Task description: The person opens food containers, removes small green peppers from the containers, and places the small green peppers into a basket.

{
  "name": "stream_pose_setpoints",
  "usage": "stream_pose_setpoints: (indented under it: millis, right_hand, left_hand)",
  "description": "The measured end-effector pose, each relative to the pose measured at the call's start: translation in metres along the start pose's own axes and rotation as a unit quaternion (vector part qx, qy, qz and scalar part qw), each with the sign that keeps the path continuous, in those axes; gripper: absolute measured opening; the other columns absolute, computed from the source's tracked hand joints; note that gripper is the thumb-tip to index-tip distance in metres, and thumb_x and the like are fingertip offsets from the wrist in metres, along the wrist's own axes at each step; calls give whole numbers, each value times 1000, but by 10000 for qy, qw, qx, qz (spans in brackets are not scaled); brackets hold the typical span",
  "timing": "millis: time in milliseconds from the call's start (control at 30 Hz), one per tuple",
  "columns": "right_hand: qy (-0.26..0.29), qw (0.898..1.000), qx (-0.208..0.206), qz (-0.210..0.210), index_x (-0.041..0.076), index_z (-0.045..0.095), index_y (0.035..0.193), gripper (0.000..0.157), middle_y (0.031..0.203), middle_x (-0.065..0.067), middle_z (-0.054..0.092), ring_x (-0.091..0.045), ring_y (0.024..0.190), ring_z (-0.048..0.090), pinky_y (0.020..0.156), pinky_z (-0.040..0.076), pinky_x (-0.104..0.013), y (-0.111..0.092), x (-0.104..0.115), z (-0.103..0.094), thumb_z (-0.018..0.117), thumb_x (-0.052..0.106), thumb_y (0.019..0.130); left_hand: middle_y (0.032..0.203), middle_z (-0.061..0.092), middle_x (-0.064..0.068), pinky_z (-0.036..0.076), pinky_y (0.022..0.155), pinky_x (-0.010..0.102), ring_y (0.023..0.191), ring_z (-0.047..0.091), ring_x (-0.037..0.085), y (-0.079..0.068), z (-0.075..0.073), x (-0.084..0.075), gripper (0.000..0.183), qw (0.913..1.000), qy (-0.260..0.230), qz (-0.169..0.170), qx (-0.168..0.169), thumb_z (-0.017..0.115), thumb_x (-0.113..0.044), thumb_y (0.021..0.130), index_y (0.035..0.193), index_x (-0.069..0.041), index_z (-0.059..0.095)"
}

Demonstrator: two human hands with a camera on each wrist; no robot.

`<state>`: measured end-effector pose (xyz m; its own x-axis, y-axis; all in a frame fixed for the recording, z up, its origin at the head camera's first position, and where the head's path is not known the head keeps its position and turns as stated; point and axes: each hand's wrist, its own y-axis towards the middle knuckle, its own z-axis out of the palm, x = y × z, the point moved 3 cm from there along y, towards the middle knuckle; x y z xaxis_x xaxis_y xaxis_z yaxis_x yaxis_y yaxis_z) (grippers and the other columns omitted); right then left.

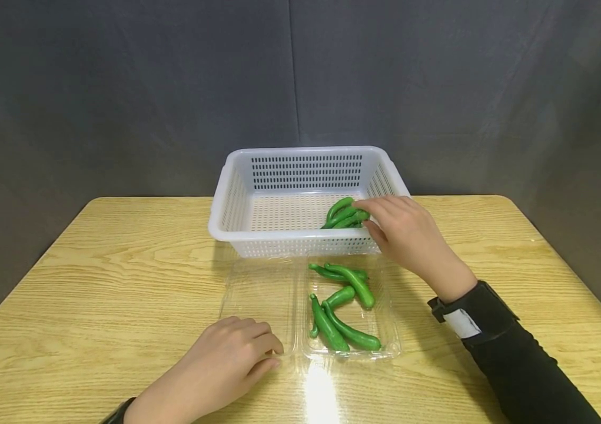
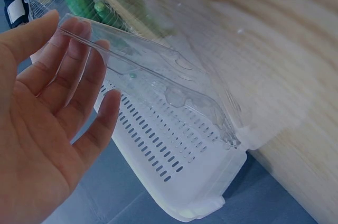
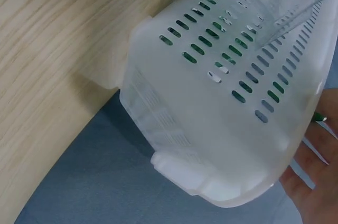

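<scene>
My right hand point(image 1: 406, 232) reaches over the near right rim of a white perforated basket point(image 1: 284, 235). Its thumb and fingers close around the end of a green chili pepper point(image 1: 359, 215) among several in the basket; a green tip point(image 3: 319, 117) shows between the fingers in the right wrist view. In front lies an open clear plastic clamshell container point(image 1: 392, 344), its right half holding several green peppers point(image 1: 355, 335). My left hand point(image 1: 231, 356) pinches the near edge of the container's lid point(image 2: 142, 71) between thumb and fingers, which show through the plastic in the left wrist view.
Everything stands on a light wooden table point(image 1: 93, 282), with the basket behind the container and close to the table's back edge. A dark grey curtain point(image 1: 183, 88) hangs behind. The basket's near wall and raised rim stand between its peppers and the container.
</scene>
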<state>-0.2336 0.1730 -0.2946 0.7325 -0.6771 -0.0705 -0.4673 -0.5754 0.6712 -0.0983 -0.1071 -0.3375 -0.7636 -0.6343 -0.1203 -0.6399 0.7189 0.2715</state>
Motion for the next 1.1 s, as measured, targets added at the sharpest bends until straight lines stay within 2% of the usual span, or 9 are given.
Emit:
stream_pose_setpoints:
  millis: [467,1100]
  right_hand:
    - [-82,9998,111,148,1,64,120,36,105,-16,69,-34,95,65,83,52,-48,-1,-3,2,74,3,85]
    - [-142,9998,88,77,1,66,118,33,103,-15,70,-33,92,66,81,52,-47,-1,-1,1,72,2,86]
  left_hand:
    - [85,65,-12,52,73,30,75,58,5,-1,0,0,9,10000,-54,30,-60,76,-25,87,90,-18,72]
    - [86,65,-12,51,73,30,75,58,5,0,0,0,9,10000,-43,15,11,75,-26,88,91,-18,72]
